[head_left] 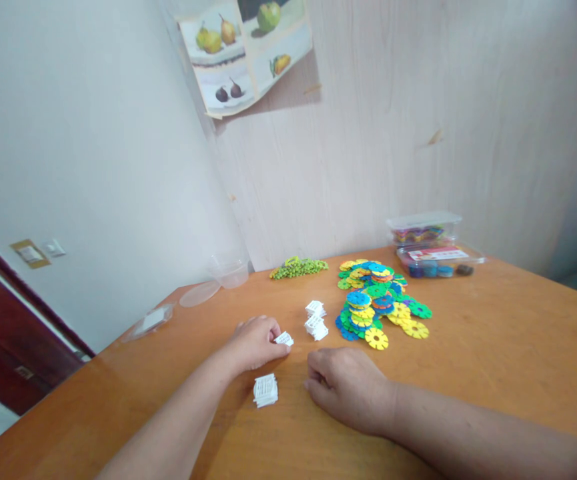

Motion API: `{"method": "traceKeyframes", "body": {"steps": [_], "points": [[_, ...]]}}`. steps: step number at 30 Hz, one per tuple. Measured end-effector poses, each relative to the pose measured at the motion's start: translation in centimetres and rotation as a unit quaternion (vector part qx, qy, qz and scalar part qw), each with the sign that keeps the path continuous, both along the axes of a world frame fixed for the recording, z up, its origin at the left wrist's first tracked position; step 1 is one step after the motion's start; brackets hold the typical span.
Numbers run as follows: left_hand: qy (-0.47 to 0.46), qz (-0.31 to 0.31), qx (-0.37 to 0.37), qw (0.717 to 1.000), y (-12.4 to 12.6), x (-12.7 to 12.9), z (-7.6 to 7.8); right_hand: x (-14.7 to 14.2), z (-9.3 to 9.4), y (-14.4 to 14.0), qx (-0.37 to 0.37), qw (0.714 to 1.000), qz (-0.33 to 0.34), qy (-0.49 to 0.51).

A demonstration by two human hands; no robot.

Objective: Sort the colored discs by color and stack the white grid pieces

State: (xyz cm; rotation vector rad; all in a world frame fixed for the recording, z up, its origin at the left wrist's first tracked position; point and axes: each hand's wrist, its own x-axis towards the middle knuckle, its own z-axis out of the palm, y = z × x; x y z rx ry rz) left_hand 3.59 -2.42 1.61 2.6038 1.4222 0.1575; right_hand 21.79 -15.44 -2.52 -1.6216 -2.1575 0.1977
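My left hand (257, 343) is closed around a small white card with printed text (283, 339), pinched between thumb and fingers. Just below it lies a neat stack of white printed cards (266, 389). Beyond my hands sit two more small piles of white cards, a nearer pile (317, 327) and a farther pile (315, 308). My right hand (343, 387) rests on the table with its fingers curled in; whether anything is inside them is hidden.
Colourful flower-shaped plastic discs (375, 303) are heaped right of the cards. Behind stand green beaded items (298, 267), clear boxes (435, 257), a clear tub (229, 270) and its lid (199, 293). A plastic bag (151, 321) lies at the wooden table's (493, 347) left edge.
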Motion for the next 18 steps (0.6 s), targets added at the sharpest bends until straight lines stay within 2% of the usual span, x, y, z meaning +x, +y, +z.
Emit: {"method": "traceKeyframes", "body": {"steps": [8, 14, 18], "points": [[0.006, 0.002, -0.005, 1.0, -0.1, 0.3, 0.2, 0.0, 0.1, 0.0, -0.013, 1.0, -0.005, -0.008], [-0.079, 0.021, -0.004, 0.997, 3.1, -2.4, 0.1, 0.0, 0.1, 0.0, -0.017, 1.0, -0.004, -0.01], [-0.077, 0.056, 0.01, 0.995, 5.1, -4.2, -0.3, 0.1, -0.1, 0.0, -0.017, 1.0, -0.001, 0.006]]}}
